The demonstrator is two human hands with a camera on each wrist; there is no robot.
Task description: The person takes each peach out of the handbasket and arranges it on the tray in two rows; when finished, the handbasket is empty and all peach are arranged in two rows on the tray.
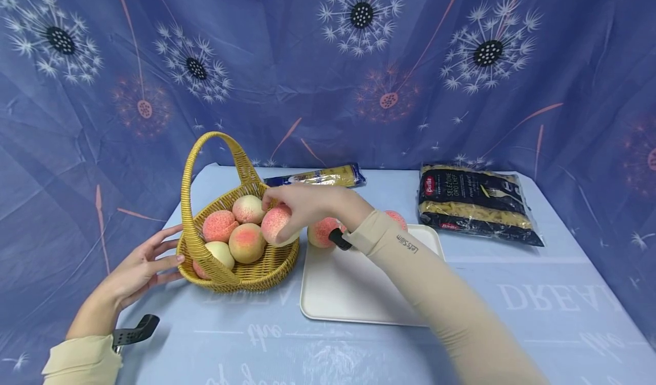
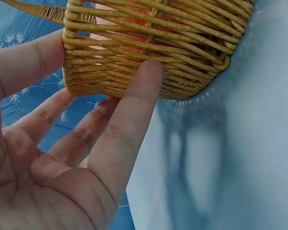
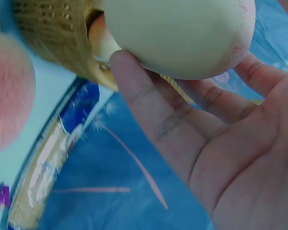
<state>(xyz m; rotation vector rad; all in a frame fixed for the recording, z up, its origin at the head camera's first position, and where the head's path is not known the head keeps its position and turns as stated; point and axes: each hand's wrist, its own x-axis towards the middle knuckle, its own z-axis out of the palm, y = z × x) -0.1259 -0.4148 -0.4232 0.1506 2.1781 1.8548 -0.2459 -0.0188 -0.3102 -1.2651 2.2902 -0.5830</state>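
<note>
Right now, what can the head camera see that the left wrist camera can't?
Only the head view shows the right hand holding a peach, the tray, and two pasta bags. Only the left wrist view shows the palm close up and a fingertip touching the weave. Both show the left hand against the basket.

Blue dandelion-print backdrop cloth (image 1: 328,72), light blue lettered tablecloth (image 1: 512,328)
</note>
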